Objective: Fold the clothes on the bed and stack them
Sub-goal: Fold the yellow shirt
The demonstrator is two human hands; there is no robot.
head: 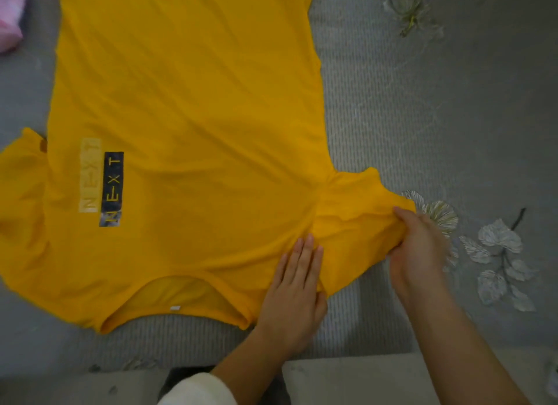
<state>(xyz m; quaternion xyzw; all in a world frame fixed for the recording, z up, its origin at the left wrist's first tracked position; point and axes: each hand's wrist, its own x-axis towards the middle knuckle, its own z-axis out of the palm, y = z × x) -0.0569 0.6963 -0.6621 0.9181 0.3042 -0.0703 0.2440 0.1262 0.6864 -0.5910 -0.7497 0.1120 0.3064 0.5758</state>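
Yellow T-shirt [187, 102] on grey bedspread [422, 118], left hand [294, 293] pressing flat, right hand [416, 247] gripping sleeve edge [389, 207]

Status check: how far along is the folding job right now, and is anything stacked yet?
Done: the yellow printed T-shirt lies spread flat, print up, on the grey patterned bedspread. In hand: the left hand presses flat near the shoulder; the right hand grips the short sleeve, probably to fold it in. Left: other sleeve, body folds, stacking. The pink cloth at the corner is too cropped to judge.
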